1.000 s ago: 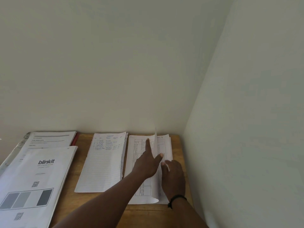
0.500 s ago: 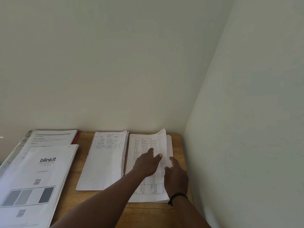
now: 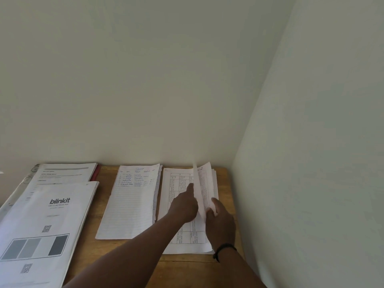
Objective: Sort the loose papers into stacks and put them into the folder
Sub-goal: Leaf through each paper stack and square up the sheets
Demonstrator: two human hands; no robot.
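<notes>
Stack of printed table sheets (image 3: 178,204), at the right end of the wooden table (image 3: 223,179) near the wall corner: top sheet (image 3: 200,188) raised on edge, others flat beneath. Right hand (image 3: 220,221) pinches that sheet's lower edge; left hand (image 3: 184,206), forefinger extended, presses the page below. Advice: keep the left finger down so the stack stays squared, and lift one sheet only. Lined pages (image 3: 131,204) just left, blinkit stack (image 3: 45,221) and folder (image 3: 96,173) further left.

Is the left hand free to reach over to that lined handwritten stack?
Probably yes: the left hand only rests on the table-printed stack, and the lined stack lies right beside it, nothing between.
</notes>
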